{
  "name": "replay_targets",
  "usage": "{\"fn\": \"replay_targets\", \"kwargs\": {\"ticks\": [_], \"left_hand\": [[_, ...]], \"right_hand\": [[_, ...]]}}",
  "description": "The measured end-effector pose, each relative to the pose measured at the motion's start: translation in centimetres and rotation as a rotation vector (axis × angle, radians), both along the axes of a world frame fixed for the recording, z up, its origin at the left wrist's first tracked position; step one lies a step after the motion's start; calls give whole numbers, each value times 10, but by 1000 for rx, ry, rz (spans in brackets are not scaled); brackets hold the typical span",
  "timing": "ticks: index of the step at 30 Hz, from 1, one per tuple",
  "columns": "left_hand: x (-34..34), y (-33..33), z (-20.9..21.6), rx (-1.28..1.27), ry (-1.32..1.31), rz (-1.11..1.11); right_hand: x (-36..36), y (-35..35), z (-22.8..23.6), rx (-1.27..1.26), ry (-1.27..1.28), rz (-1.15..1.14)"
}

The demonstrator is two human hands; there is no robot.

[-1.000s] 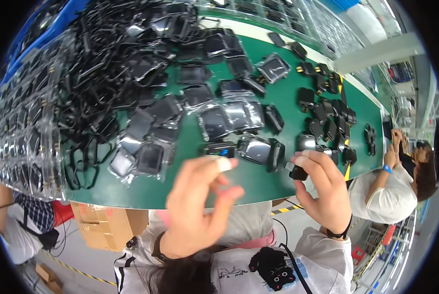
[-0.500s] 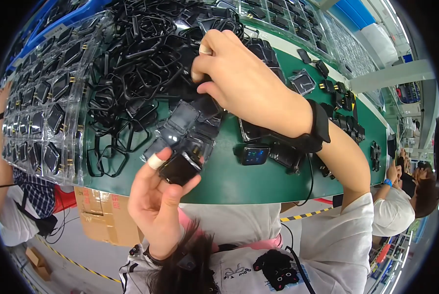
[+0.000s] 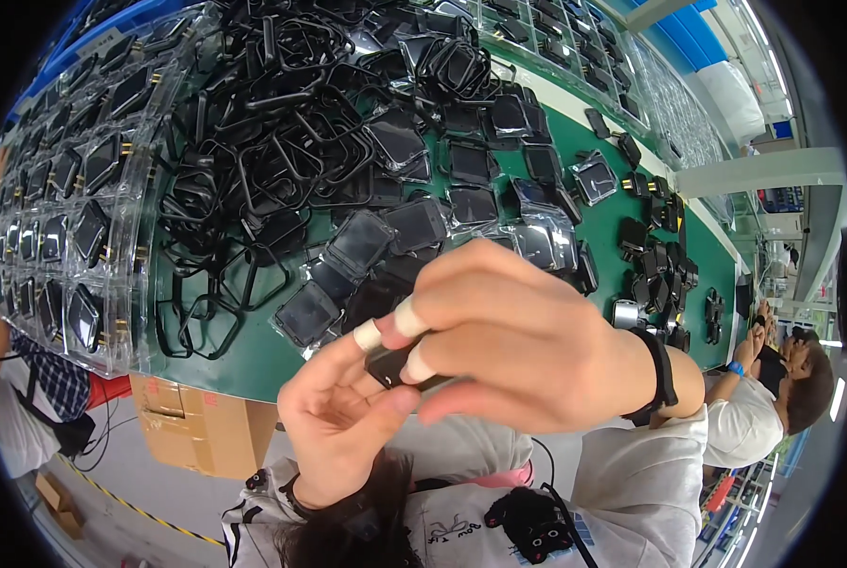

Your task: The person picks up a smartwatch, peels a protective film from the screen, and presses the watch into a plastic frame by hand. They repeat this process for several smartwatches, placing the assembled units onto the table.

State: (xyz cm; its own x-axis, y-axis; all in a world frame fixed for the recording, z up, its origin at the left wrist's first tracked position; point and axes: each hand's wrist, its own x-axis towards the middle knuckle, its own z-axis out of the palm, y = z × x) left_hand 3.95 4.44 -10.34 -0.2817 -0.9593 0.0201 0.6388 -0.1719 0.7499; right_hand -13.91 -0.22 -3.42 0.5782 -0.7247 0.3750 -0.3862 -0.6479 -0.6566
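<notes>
In front of my body, at the near edge of the green table, my left hand holds a small black smartwatch body between thumb and fingers. My right hand reaches across from the right, its fingertips closed on the same watch. Whitish covers wrap several fingertips. The fingers hide most of the watch, and I cannot make out whether a thin frame is with it. Just beyond the hands lie clear-wrapped square watch pieces and dark screens.
A tangled heap of black frames covers the back left of the table. Clear trays of watches stand at the left. Small black parts lie at the right. A cardboard box sits below the edge; a co-worker is at the right.
My right hand has come back from the heap toward me and now meets my left hand at the watch. The left hand has turned, so the watch's dark face no longer shows fully.
</notes>
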Motion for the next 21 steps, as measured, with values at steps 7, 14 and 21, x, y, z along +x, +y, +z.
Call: {"fn": "replay_targets", "kwargs": {"ticks": [7,14,21], "left_hand": [[9,5,0,-54,-19,70],[26,1,2,4,-128,497],[31,2,4,41,-206,558]], "right_hand": [[2,-16,10,625,-122,0],[22,-41,-14,-243,409,61],[16,-24,16,-379,424,83]]}}
